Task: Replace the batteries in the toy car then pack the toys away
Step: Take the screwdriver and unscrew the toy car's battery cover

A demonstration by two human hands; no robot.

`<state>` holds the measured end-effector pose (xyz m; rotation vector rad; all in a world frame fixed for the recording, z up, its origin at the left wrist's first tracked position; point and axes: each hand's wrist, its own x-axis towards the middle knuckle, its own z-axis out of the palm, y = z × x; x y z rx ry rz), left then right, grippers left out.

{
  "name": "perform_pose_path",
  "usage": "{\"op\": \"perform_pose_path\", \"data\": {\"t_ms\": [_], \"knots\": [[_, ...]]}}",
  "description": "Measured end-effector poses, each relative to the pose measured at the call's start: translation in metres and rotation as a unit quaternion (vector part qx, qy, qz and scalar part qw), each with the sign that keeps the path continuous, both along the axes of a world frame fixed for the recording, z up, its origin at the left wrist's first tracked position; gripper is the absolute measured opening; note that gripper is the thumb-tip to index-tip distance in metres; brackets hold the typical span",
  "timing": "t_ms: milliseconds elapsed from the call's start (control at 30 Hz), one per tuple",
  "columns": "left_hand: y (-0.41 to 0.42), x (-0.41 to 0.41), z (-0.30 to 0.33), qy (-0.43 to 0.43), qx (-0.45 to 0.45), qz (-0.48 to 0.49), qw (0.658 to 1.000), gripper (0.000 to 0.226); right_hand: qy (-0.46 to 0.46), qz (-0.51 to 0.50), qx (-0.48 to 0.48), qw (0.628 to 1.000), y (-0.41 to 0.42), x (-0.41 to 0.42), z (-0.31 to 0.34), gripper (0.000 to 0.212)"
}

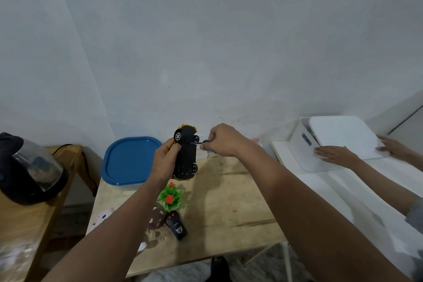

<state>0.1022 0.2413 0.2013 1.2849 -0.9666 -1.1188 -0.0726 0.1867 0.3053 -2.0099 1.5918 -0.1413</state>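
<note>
Head view is showing the right hand (220,141) closing its grip on a small screwdriver (198,143), the tip pressing into the black underside of the toy car (186,154). The left hand (166,160) is wrapping its grip around the car's left flank, holding it on edge in the air above the far part of the wooden worktop (229,201).

The bit is likely at risk of slipping out of the screw head if the car is twisting in the hold, and a freed screw is likely dropping among the clutter below. Whether the cover is loose yet is too small to tell.

Nearer on the worktop, a remote control (176,224), a green plastic plant (171,197) and a brown toy (156,218) are lying close together. A blue-lidded container (130,160) is sitting to the left, a kettle (29,169) further left. At far right, another person's hands are resting on a white storage box (320,144).
</note>
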Motion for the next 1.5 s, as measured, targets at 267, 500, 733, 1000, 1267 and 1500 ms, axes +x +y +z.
{"op": "perform_pose_path", "data": {"t_ms": [267, 500, 733, 1000, 1267, 1500], "knots": [[0.001, 0.005, 0.004, 0.008, 0.001, 0.009, 1.0, 0.024, -0.022, -0.034, 0.007, 0.999, 0.002, 0.004, -0.002, 0.045], [0.003, 0.006, -0.002, 0.021, -0.003, 0.004, 1.0, 0.024, -0.008, -0.022, -0.007, 1.0, 0.0, 0.006, 0.001, 0.045], [0.004, 0.002, -0.01, 0.037, 0.008, -0.006, 0.999, 0.026, 0.009, -0.02, -0.005, 1.0, 0.001, 0.003, -0.001, 0.049], [0.005, -0.007, -0.013, 0.069, 0.021, -0.002, 0.997, 0.027, 0.017, -0.023, -0.009, 1.0, 0.002, 0.001, 0.003, 0.045], [0.006, -0.008, -0.017, 0.089, 0.041, -0.005, 0.995, 0.025, 0.039, -0.001, -0.002, 0.999, 0.005, 0.0, 0.009, 0.039], [0.01, -0.009, -0.019, 0.12, 0.062, -0.021, 0.991, 0.038, 0.06, 0.005, -0.006, 0.998, 0.003, 0.003, 0.015, 0.045]]}}
